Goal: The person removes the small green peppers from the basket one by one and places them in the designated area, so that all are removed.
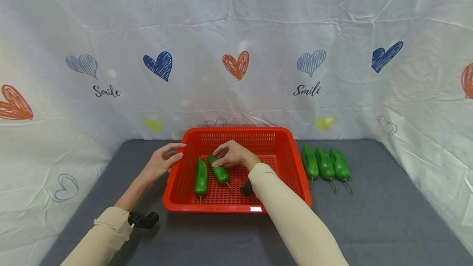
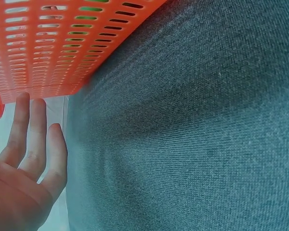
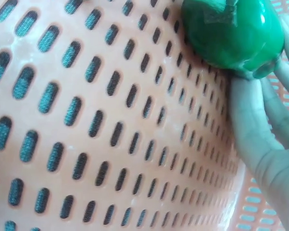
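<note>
A red plastic basket [image 1: 221, 208] with slotted walls and floor stands at the middle of the table. Inside it, my right hand [image 1: 236, 155] pinches a long green chili pepper [image 1: 221, 174] between thumb and fingers, its stem pointing toward me. In the right wrist view that pepper [image 3: 236, 41] is close over the slotted floor, the thumb against its end. Just left of it lies a second green chili pepper [image 1: 201, 177]. At the basket's left rim is my left hand [image 1: 162, 163], its fingertips right at the edge; the left wrist view shows fingers loosely extended beside the outer wall.
Right of the basket, three more green chili peppers [image 1: 325, 165] lie side by side on the dark grey tablecloth [image 1: 384, 216], stems toward me. A white curtain [image 1: 266, 102] printed with hearts and "Smile" hangs behind the table. Each wrist wears a black device [image 1: 143, 219].
</note>
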`<action>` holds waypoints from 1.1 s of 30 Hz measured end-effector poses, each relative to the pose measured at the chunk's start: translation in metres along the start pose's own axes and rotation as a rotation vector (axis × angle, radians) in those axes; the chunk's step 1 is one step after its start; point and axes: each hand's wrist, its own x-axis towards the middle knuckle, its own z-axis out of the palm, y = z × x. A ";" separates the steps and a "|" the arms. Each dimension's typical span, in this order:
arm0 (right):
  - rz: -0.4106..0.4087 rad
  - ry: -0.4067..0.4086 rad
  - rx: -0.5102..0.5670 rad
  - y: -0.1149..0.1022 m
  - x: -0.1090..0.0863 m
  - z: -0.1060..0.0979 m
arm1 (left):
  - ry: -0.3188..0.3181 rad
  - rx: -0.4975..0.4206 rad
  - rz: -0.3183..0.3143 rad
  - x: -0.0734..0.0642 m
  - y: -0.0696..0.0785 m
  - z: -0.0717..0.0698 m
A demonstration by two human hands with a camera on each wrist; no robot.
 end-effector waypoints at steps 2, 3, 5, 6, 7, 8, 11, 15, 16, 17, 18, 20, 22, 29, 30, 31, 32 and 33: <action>0.017 0.011 0.017 -0.001 0.000 0.001 | 0.000 -0.001 0.005 0.000 0.000 0.000; 0.022 0.013 0.025 -0.002 -0.001 0.001 | 0.000 -0.001 0.007 0.000 0.000 0.000; 0.028 0.013 0.039 -0.003 -0.001 0.001 | -0.001 -0.004 0.010 0.000 0.000 0.000; 0.028 0.010 0.046 -0.003 -0.001 0.000 | -0.001 -0.006 0.010 0.001 0.000 0.000; 0.024 0.008 0.048 -0.004 -0.002 0.000 | -0.002 -0.007 0.010 0.001 0.000 0.000; 0.018 0.005 0.049 -0.004 -0.002 0.000 | -0.003 -0.009 0.010 0.001 0.000 0.000; 0.007 -0.001 0.057 -0.004 -0.003 -0.002 | -0.003 -0.011 0.008 0.001 0.000 -0.001; 0.010 -0.005 0.085 -0.003 -0.003 -0.003 | -0.004 -0.010 0.007 0.001 0.000 -0.001; 0.012 -0.006 0.097 -0.003 -0.003 -0.003 | -0.003 -0.008 0.007 0.001 0.000 -0.001; 0.013 -0.009 0.107 -0.002 -0.003 -0.004 | -0.001 -0.009 0.006 0.001 0.000 -0.001; 0.013 -0.012 0.114 -0.002 -0.003 -0.004 | 0.001 -0.008 0.004 0.000 0.000 -0.001; 0.014 -0.018 0.126 -0.002 -0.003 -0.005 | 0.003 -0.002 0.005 0.000 0.000 0.000; 0.016 -0.025 0.135 -0.002 -0.004 -0.005 | 0.004 0.004 0.005 0.000 0.000 0.000; 0.024 -0.048 0.159 -0.001 -0.005 -0.007 | 0.001 0.018 0.010 -0.001 -0.001 0.000; 0.023 -0.051 0.164 0.000 -0.005 -0.008 | 0.001 0.019 0.010 -0.001 -0.001 0.000; 0.023 -0.055 0.171 0.000 -0.005 -0.008 | -0.004 0.021 0.017 -0.001 -0.002 0.000; 0.021 -0.056 0.176 0.001 -0.004 -0.008 | -0.009 0.024 0.023 -0.001 -0.002 0.000; 0.018 -0.058 0.176 0.001 -0.004 -0.009 | -0.004 0.018 0.018 -0.001 -0.002 0.000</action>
